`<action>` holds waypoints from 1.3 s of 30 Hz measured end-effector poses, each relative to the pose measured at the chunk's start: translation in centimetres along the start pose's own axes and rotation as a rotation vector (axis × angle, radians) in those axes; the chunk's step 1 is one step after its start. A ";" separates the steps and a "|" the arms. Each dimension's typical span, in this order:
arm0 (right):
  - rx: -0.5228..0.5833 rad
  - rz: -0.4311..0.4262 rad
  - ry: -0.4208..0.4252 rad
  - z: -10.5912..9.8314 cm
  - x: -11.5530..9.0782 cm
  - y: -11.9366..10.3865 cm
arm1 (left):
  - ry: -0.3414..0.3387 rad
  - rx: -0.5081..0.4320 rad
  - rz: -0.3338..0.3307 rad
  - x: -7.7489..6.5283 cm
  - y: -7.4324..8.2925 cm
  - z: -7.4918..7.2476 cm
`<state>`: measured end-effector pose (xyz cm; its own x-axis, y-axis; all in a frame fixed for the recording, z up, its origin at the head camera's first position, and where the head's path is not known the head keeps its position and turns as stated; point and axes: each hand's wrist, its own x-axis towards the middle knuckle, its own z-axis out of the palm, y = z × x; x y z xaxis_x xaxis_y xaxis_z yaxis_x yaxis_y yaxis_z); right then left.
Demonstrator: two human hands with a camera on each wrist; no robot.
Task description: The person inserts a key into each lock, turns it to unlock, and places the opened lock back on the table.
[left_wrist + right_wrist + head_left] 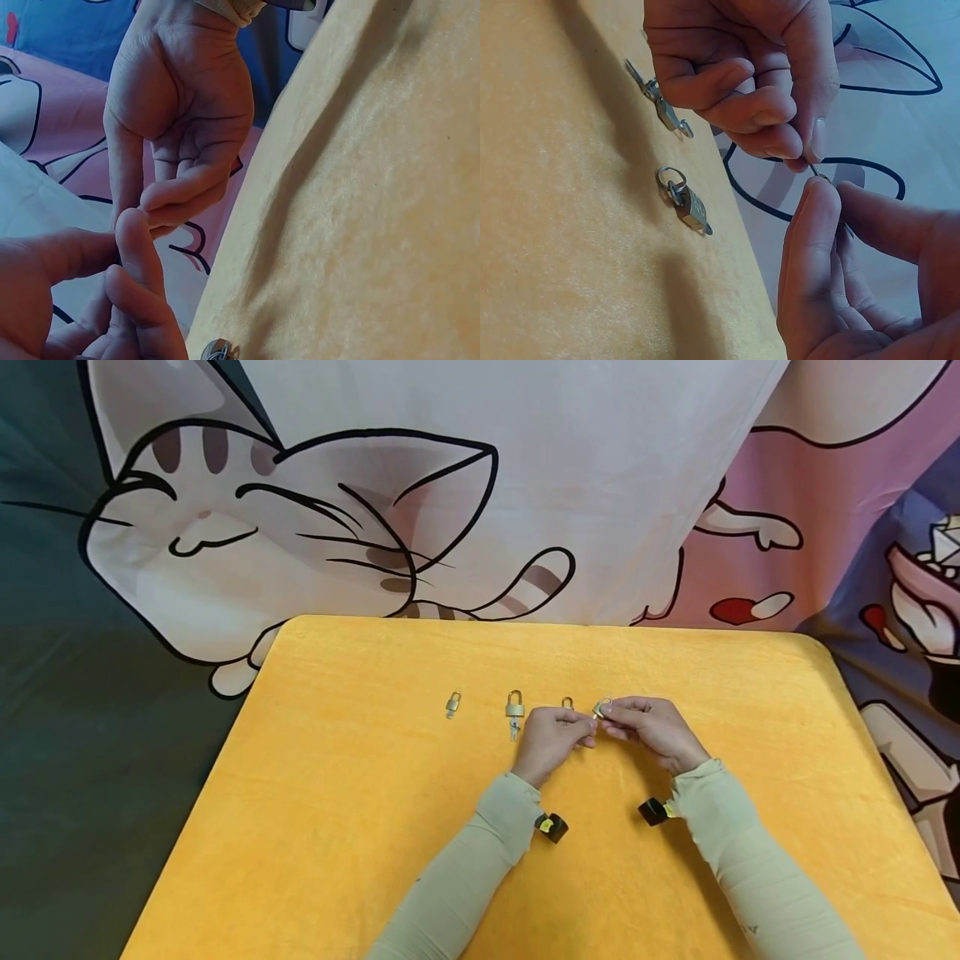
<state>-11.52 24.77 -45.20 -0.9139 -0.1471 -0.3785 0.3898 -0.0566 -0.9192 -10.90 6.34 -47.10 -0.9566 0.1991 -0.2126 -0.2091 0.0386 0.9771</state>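
My right hand (654, 727) pinches a small brass padlock (599, 708) between thumb and fingers, above the table. From the other side my left hand (553, 739) pinches a thin metal key (814, 169) at the lock, thumb against forefinger. The fingertips of both hands nearly meet there and cover most of the lock and key. Behind the left hand another padlock (567, 702) lies on the table; in the right wrist view a ring hangs from its key end. To the left lies a larger padlock (514, 703) with keys in it.
A smaller padlock (453, 702) with a key lies farthest left in the row. The table (315, 810) has a yellow cloth. Behind it hangs a curtain (615, 485) with cartoon cats. Each sleeved wrist carries a small black camera (553, 827).
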 end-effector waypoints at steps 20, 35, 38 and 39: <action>0.119 0.041 -0.034 -0.2 0.1 0.5 | 0.170 0.332 0.256 -0.2 -0.1 -0.1; 0.237 0.124 -0.098 -0.4 0.1 0.4 | 0.326 0.977 0.844 -0.6 -0.1 0.5; 0.244 0.130 -0.106 -0.3 0.1 0.3 | 0.317 0.979 0.821 -0.5 -0.1 0.5; 0.248 0.132 -0.109 -0.3 0.2 0.3 | 0.309 0.966 0.798 -0.5 -0.1 0.5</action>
<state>-11.58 25.03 -45.59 -0.8410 -0.2736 -0.4668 0.5328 -0.2679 -0.8027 -10.30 6.76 -47.11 -0.7826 0.2662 0.5628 0.5454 0.7291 0.4135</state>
